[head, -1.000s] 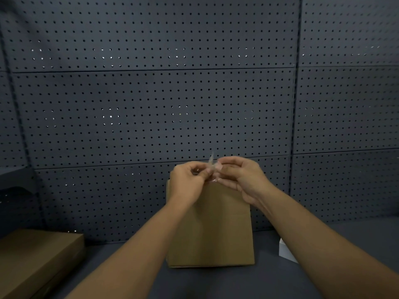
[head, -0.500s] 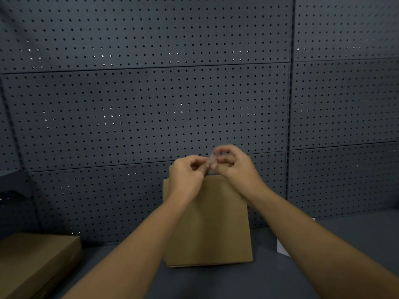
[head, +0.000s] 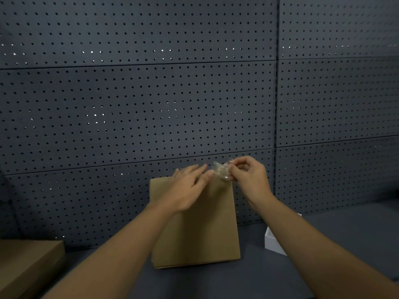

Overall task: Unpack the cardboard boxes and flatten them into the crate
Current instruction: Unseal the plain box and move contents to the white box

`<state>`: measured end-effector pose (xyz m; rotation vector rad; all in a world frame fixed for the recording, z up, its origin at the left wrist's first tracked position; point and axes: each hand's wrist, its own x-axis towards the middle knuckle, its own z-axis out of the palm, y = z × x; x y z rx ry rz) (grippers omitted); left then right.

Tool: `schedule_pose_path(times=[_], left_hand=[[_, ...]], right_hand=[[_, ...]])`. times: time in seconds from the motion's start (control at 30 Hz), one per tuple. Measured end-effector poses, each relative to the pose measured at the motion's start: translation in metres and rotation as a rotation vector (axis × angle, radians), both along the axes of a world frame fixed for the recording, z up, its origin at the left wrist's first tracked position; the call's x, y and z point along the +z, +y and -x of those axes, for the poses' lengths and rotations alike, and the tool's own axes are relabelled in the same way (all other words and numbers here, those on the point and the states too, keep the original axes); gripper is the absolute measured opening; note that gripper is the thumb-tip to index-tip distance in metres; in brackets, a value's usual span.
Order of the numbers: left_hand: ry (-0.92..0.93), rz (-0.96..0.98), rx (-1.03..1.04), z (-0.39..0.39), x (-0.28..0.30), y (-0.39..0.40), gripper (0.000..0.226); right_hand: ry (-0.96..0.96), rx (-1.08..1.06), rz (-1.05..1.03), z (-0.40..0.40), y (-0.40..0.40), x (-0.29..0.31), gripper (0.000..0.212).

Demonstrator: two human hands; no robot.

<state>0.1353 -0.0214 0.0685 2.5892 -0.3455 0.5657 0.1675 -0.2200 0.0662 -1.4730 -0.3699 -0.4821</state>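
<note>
A brown cardboard box (head: 200, 234) stands upright on the dark shelf, against the pegboard wall. My right hand (head: 248, 175) pinches a crumpled wad of clear tape (head: 221, 171) just above the box's top right corner. My left hand (head: 187, 188) hovers in front of the box's top edge with its fingers straight and spread, blurred by motion; its fingertips are close to the tape, and contact cannot be made out. The box's top edge is partly hidden behind both hands.
A second cardboard box (head: 26, 268) lies flat at the lower left. A small white box (head: 274, 242) sits on the shelf right of the upright box, partly behind my right forearm. The dark pegboard wall (head: 151, 104) closes the back.
Both hands were pinched together on the tape at the box's top. Now my left hand has opened and let go, and my right hand has drawn the tape wad to the right.
</note>
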Motion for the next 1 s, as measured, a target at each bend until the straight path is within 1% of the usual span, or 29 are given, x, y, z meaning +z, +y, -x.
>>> schedule_pose_path(times=[0.07,0.13,0.17,0.23,0.3,0.33,0.4,0.5,0.6,0.7,0.77,0.87,1.0], left_hand=[[-0.002,-0.154,0.108,-0.006,-0.001,0.008,0.084],[-0.010,-0.221,0.153,-0.011,-0.003,0.013,0.084],[-0.012,-0.250,0.161,-0.012,-0.005,0.014,0.084],[-0.011,-0.306,0.169,-0.016,-0.007,0.014,0.083],[-0.022,-0.316,0.180,-0.020,-0.008,0.013,0.081],[-0.032,-0.319,0.186,-0.022,-0.009,0.013,0.078],[-0.063,-0.347,0.195,-0.025,-0.011,0.015,0.071],[-0.109,-0.371,0.207,-0.027,-0.014,0.015,0.058],[-0.134,-0.363,0.218,-0.026,-0.014,0.010,0.052],[-0.166,-0.334,0.215,-0.023,-0.017,0.007,0.051],[-0.182,-0.331,0.215,-0.022,-0.020,0.007,0.050],[-0.190,-0.344,0.215,-0.019,-0.022,0.007,0.052],[-0.201,-0.357,0.207,-0.014,-0.023,0.008,0.055]], right_hand=[[0.012,-0.058,0.028,-0.005,-0.012,-0.006,0.009],[0.041,-0.054,0.040,-0.008,-0.023,-0.012,0.024],[0.054,-0.052,0.032,-0.010,-0.028,-0.015,0.026],[0.058,-0.084,0.017,-0.013,-0.038,-0.018,0.016],[0.049,-0.136,0.008,-0.019,-0.046,-0.023,0.007],[0.049,-0.173,0.008,-0.023,-0.051,-0.027,0.005],[0.069,-0.264,0.034,-0.030,-0.060,-0.037,0.009],[0.168,-0.390,0.171,-0.040,-0.078,-0.054,0.016],[0.278,-0.460,0.372,-0.048,-0.096,-0.078,0.021],[0.265,-0.557,0.555,-0.055,-0.110,-0.107,0.019],[0.259,-0.589,0.612,-0.056,-0.117,-0.119,0.013],[0.317,-0.612,0.722,-0.054,-0.123,-0.125,0.007],[0.320,-0.645,0.892,-0.051,-0.124,-0.129,0.014]])
